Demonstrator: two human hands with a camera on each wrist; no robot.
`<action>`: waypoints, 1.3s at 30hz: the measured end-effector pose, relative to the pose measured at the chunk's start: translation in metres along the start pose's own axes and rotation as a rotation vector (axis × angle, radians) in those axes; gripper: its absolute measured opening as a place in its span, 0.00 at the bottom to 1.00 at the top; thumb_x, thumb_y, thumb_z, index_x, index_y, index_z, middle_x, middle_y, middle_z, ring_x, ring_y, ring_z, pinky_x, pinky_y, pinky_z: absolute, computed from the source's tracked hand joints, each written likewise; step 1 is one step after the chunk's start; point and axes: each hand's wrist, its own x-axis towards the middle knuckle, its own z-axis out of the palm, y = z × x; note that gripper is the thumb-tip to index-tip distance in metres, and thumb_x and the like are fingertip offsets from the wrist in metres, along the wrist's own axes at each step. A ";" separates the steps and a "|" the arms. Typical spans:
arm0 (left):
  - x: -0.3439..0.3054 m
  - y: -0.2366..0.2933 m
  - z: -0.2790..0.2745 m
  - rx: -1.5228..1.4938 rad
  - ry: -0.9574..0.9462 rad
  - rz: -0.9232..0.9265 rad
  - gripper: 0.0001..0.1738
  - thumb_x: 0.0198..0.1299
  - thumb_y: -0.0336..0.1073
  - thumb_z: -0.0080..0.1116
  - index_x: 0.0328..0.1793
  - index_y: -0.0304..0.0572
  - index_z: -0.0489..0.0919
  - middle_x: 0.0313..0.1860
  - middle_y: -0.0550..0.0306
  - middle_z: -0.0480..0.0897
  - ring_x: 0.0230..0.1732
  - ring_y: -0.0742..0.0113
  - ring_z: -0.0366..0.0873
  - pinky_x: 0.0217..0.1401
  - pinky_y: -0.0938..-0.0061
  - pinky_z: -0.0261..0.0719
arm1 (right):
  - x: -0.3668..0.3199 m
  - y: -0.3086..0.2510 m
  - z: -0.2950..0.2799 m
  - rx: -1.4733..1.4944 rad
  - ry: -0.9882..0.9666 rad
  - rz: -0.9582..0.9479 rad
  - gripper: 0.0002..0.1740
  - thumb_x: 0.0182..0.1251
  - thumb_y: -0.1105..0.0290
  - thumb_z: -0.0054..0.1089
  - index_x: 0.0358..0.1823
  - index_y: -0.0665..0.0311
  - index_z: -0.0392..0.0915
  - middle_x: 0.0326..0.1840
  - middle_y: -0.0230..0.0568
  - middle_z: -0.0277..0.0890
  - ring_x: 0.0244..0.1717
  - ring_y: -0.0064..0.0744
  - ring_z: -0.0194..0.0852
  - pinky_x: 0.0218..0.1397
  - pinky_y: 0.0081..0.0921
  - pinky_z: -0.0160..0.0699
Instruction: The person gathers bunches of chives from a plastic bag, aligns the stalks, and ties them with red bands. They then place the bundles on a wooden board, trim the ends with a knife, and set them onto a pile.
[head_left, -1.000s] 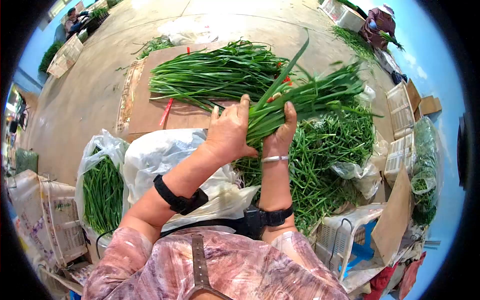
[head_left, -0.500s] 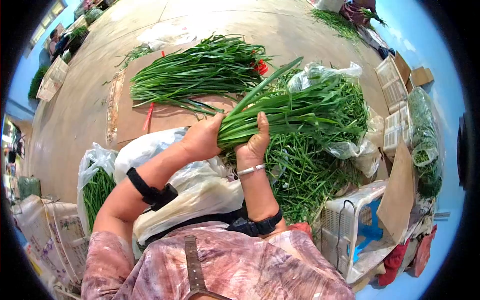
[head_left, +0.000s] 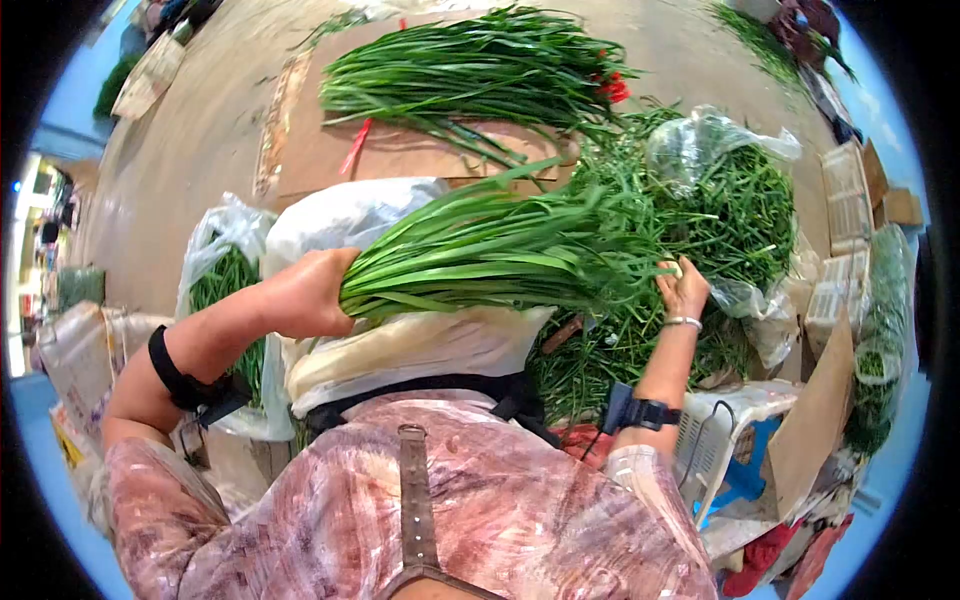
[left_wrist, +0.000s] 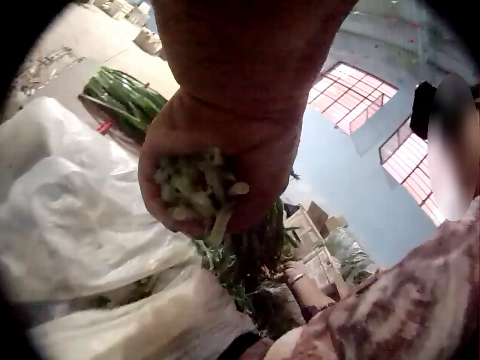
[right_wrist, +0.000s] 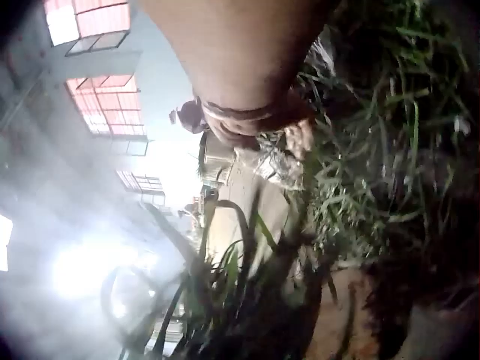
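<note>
My left hand (head_left: 315, 292) grips a bunch of garlic chives (head_left: 480, 250) by its stem end. The pale cut ends (left_wrist: 199, 187) poke out of that fist in the left wrist view. Green leaves fan out to the right, over white plastic sheeting (head_left: 420, 350) and a heap of loose leaves (head_left: 745, 215). Beside the leaf tips is my right hand (head_left: 685, 290), fingers bent; I cannot tell whether they pinch any leaf. The right wrist view shows this hand (right_wrist: 296, 135) in shade near the heap.
A larger pile of garlic chives (head_left: 465, 75) with red ties lies on a brown board (head_left: 300, 150) ahead. To the left stands a plastic bag (head_left: 225, 250) of greens. On the right are a white plastic crate (head_left: 715, 430), a cardboard sheet (head_left: 820, 420) and stacked crates (head_left: 845, 200).
Both hands were together at the bunch's stem end. The left has moved left with the bunch, which now lies nearly level; the right has slid away right to the leaf tips.
</note>
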 end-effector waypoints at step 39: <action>-0.050 -0.044 0.049 -1.994 -1.061 -0.334 0.34 0.49 0.36 0.58 0.60 0.24 0.60 0.33 0.48 0.69 0.24 0.71 0.64 0.22 0.81 0.65 | -0.306 -0.044 0.239 -0.987 -1.822 -1.186 0.68 0.20 0.55 0.78 0.69 0.64 0.48 0.63 0.51 0.61 0.66 0.46 0.57 0.67 0.47 0.51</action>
